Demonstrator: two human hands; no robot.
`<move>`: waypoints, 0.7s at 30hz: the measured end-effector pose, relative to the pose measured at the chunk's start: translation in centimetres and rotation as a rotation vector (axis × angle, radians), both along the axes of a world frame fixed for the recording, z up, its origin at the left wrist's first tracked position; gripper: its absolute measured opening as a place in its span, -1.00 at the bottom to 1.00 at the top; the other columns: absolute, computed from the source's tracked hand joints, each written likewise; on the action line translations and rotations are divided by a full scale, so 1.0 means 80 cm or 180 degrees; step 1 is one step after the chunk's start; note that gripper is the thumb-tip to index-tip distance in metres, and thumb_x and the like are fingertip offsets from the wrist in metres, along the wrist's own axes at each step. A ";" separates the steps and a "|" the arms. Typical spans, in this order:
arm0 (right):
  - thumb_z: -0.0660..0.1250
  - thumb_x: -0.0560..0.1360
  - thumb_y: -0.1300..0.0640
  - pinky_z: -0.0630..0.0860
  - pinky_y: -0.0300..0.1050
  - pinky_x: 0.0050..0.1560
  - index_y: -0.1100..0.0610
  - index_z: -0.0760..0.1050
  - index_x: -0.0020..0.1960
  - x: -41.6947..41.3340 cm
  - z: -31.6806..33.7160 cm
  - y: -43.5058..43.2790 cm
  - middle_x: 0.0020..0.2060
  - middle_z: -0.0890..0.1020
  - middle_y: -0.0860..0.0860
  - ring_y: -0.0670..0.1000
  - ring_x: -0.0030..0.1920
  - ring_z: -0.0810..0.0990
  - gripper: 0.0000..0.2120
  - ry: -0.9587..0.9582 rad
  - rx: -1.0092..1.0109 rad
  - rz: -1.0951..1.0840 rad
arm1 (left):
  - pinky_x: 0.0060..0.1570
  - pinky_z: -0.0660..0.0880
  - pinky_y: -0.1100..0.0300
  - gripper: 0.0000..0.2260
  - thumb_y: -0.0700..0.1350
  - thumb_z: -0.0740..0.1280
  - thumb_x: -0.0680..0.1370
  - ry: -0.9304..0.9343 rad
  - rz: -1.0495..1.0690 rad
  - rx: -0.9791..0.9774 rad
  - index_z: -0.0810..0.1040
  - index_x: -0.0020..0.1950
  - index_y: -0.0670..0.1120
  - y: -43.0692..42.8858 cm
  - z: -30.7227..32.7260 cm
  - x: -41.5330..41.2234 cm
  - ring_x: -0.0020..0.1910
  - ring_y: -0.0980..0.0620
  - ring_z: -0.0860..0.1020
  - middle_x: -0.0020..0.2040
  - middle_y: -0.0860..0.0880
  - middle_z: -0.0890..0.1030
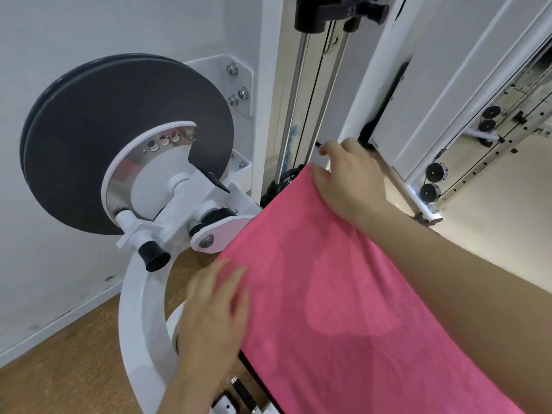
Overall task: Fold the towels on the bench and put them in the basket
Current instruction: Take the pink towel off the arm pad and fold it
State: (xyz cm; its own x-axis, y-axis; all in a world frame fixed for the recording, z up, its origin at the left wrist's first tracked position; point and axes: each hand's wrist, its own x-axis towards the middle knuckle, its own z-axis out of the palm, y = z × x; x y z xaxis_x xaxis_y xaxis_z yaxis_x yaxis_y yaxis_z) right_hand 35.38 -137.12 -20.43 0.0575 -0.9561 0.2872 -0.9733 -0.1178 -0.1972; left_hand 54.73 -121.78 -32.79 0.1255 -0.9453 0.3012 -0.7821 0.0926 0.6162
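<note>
Towel: a pink terry-cloth towel [343, 294] lies spread flat along the tabletop, running from 5 o'clock up to a far corner just above centre.
Tabletop: almost all covered; only a thin black edge [254, 375] shows under the towel's left side at 6 o'clock.
Left hand: the left hand [215, 318], motion-blurred at 7 o'clock, has its fingers spread and straight, lying flat across the towel's left edge.
Right hand: the right hand [349, 177], at the end of a bare forearm coming in from 4 o'clock, sits on the towel's far corner at 1 o'clock. Its thumb rests on the cloth; whether the fingers pinch the corner or only press it cannot be told.
Machine: a large dark grey disc wheel [119, 138] on a white bracket fills 9 to 10 o'clock, just beside the towel's left edge. A curved white steel frame [140, 309] sweeps down below it, to the left of the left hand.
Rods: two polished steel guide rods [295, 100] rise at 12 o'clock behind the far corner.
Pulleys: small black pulley wheels [433, 180] hang on a rail at 3 o'clock.
Floor: cork-brown flooring [59, 369] lies at 8 o'clock, meeting a white wall [89, 31].
</note>
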 end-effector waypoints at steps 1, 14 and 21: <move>0.20 0.56 -0.01 0.48 0.03 -0.03 0.08 0.47 0.23 0.004 0.006 0.018 0.07 0.50 0.08 0.14 0.05 0.51 -0.71 -0.0089 0.0033 0.0221 | 0.29 0.35 0.00 -0.52 0.23 0.21 0.48 -0.0029 -0.0360 0.0211 0.44 0.39 0.17 0.001 0.004 -0.012 0.38 -0.04 0.29 0.44 -0.02 0.36; 0.37 0.35 0.08 0.59 0.10 -0.25 -0.04 0.37 0.33 -0.031 -0.057 0.207 0.38 0.32 0.02 0.15 0.20 0.36 -0.44 0.0410 0.1073 -0.0124 | 0.43 0.05 -0.25 -0.06 0.45 0.28 0.34 -0.0889 -0.0884 0.1460 -0.30 0.47 0.35 -0.002 0.028 -0.057 0.54 -0.16 -0.25 0.55 0.05 -0.33; 0.27 0.49 0.16 0.42 -0.19 0.16 -0.05 0.36 0.41 -0.089 0.001 0.285 0.31 0.45 -0.13 -0.07 0.25 0.47 -0.51 -0.1010 0.0811 0.0137 | -0.09 0.61 0.07 -0.61 0.11 0.16 0.48 -0.0425 -0.1576 0.0240 0.44 0.28 0.08 0.106 0.023 -0.117 0.16 -0.02 0.52 0.29 0.00 0.47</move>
